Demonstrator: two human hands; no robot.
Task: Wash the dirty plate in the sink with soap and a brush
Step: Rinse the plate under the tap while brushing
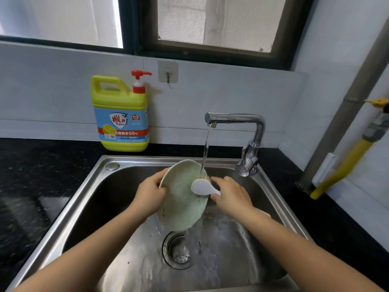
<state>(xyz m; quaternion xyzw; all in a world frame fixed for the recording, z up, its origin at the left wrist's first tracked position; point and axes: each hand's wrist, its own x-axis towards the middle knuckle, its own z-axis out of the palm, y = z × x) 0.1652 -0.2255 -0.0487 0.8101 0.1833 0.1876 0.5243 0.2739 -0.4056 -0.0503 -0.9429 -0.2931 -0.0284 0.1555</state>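
A pale green plate [181, 199] is held tilted over the steel sink [88, 186], its face turned toward me. My left hand [150, 196] grips the plate's left rim. My right hand [231, 196] holds a white brush [203, 187] whose bristles press against the plate's upper right part. Water runs from the chrome tap [235, 119] onto the plate's top edge beside the bristles. A yellow dish soap bottle [122, 114] with a red pump stands on the counter behind the sink's left corner.
The sink drain strainer [179, 249] lies below the plate, with wet basin around it. Black stone counter [31, 182] flanks the sink on both sides. A grey pipe [347, 106] and a yellow gas pipe [345, 165] stand in the right corner. A wall hook [168, 72] hangs under the window.
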